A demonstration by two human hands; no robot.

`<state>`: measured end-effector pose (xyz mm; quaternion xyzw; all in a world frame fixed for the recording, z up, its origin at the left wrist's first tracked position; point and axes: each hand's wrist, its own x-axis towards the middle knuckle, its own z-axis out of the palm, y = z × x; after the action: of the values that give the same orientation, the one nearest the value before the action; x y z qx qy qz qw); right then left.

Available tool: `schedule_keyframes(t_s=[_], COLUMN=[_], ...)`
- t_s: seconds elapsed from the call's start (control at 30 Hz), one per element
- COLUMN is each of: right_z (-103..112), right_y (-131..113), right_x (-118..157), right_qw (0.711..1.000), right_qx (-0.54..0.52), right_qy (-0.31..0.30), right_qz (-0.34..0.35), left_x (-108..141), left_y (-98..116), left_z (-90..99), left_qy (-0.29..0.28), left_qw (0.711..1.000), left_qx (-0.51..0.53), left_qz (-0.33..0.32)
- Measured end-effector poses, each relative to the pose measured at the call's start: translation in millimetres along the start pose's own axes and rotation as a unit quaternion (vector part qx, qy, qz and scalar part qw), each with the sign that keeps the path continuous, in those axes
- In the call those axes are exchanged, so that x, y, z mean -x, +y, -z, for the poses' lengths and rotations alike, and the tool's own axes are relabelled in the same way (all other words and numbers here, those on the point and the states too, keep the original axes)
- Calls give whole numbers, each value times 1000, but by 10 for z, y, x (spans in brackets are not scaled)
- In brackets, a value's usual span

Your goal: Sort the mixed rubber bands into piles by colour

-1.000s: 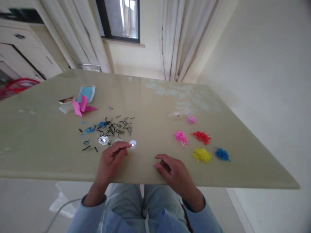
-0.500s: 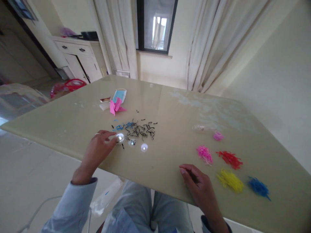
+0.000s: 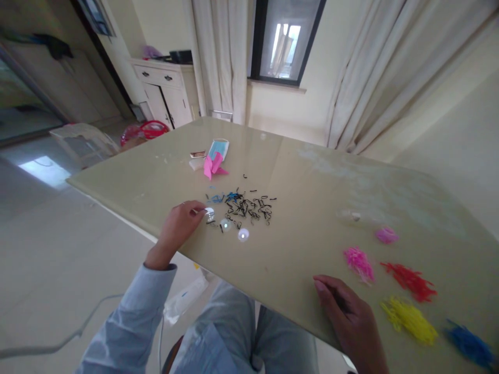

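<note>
My left hand (image 3: 182,224) is at the left of a scattered pile of black bands (image 3: 249,206), thumb and fingertips pinched together; whatever they hold is too small to make out. Some blue bands (image 3: 217,198) lie just beyond those fingers. My right hand (image 3: 343,306) rests over the near table edge with thumb and index finger pressed together, and nothing can be made out between them. Beside it on the right are piles of pink bands (image 3: 359,264), red bands (image 3: 410,280), yellow bands (image 3: 410,319) and blue bands (image 3: 470,343).
On the table (image 3: 296,244), a blue face mask (image 3: 218,149), pink paper (image 3: 213,165) and a small wrapper (image 3: 197,154) lie at the back left. A clear plastic bag (image 3: 353,216) and a pink-purple bundle (image 3: 386,235) are at the right. Bright reflections show near my left hand.
The view has turned left, so the scene sits further right. My left fingertips have closed together. My right hand stays near the table edge, still pinched.
</note>
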<state>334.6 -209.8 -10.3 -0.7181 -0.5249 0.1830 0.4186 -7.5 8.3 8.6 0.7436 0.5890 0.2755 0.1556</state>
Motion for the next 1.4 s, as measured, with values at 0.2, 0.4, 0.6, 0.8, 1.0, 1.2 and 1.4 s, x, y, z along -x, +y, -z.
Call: schedule_keyframes(t_s=[0.2, 0.4, 0.6, 0.8, 1.0, 1.2, 1.4], right_z=[34, 36, 56, 52, 41, 24, -2], right_y=[67, 143, 131, 129, 112, 59, -9], right_x=[-8, -12, -7, 6, -6, 3, 14], right_qw=[999, 999, 999, 999, 999, 1000, 1000], right_qx=[30, 33, 41, 40, 25, 24, 9], right_qy=[-23, -28, -29, -27, -22, -17, -6], right_qz=[12, 9, 11, 15, 1, -2, -8], left_x=[-25, -26, 13, 35, 136, 296, 406], left_y=[-52, 23, 3, 27, 115, 509, 1041], left_z=[41, 28, -7, -97, -222, -249, -266], left_qy=[64, 74, -41, -30, 86, 29, -105], left_qw=[997, 996, 997, 995, 996, 840, 624], left_qx=[-4, 41, -56, -92, 27, 521, 744], left_qz=[48, 35, -30, -35, 10, 148, 216])
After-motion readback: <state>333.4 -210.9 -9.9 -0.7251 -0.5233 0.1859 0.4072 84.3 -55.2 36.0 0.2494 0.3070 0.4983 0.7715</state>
